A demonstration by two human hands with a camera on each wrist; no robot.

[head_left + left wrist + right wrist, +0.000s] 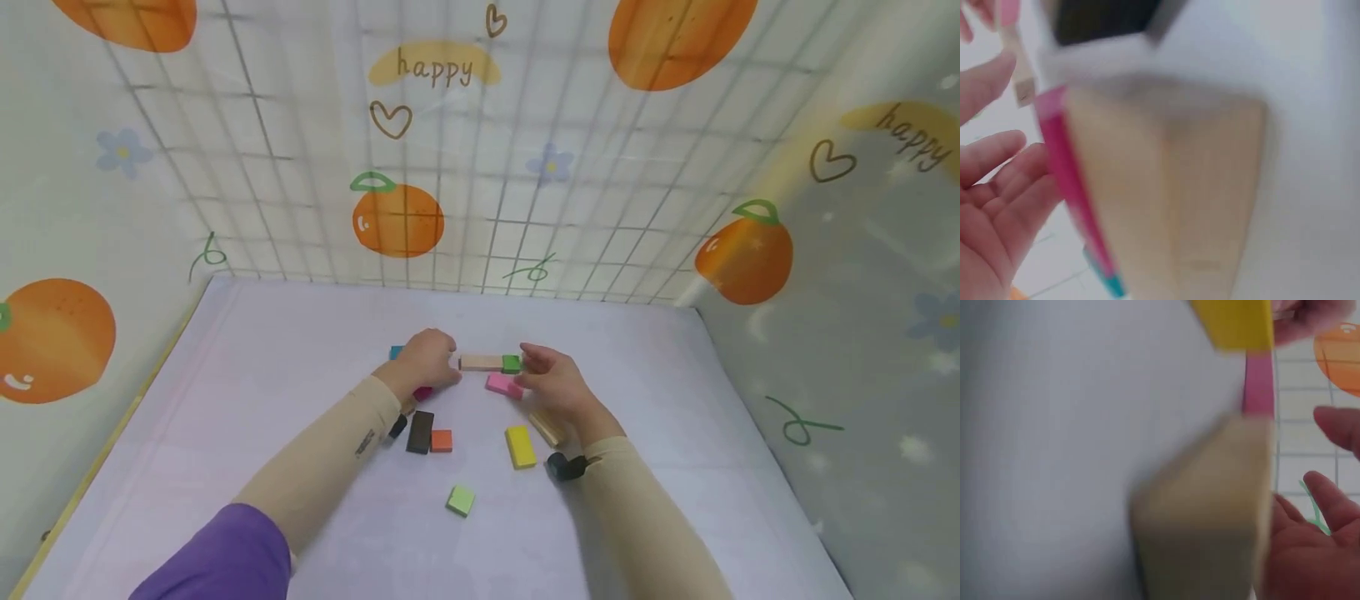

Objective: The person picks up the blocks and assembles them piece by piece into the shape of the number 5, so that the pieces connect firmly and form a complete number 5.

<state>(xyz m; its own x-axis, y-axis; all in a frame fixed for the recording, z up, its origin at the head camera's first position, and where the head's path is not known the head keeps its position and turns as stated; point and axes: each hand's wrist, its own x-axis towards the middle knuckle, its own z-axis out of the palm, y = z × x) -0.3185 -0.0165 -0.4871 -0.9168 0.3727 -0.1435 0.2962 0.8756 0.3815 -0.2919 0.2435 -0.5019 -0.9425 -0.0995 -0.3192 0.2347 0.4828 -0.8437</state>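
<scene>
A plain wooden block (481,362) and a green block (512,363) lie end to end in a row on the white table (525,542). At the row's left end my left hand (423,362) hovers with thumb and fingers apart, holding nothing. My right hand (558,383) is by the green end, its fingers spread and the palm empty in the right wrist view. A pink block (504,385) lies just below the row, close to the right thumb. Partly hidden under the left hand are a magenta block (1075,181) and a blue block (397,352).
Nearer me lie a dark brown block (421,432), an orange block (442,441), a yellow block (521,447) and a light green block (461,501). A natural wood block (547,428) sits beneath the right wrist. Printed curtains (465,167) enclose the table's back and sides.
</scene>
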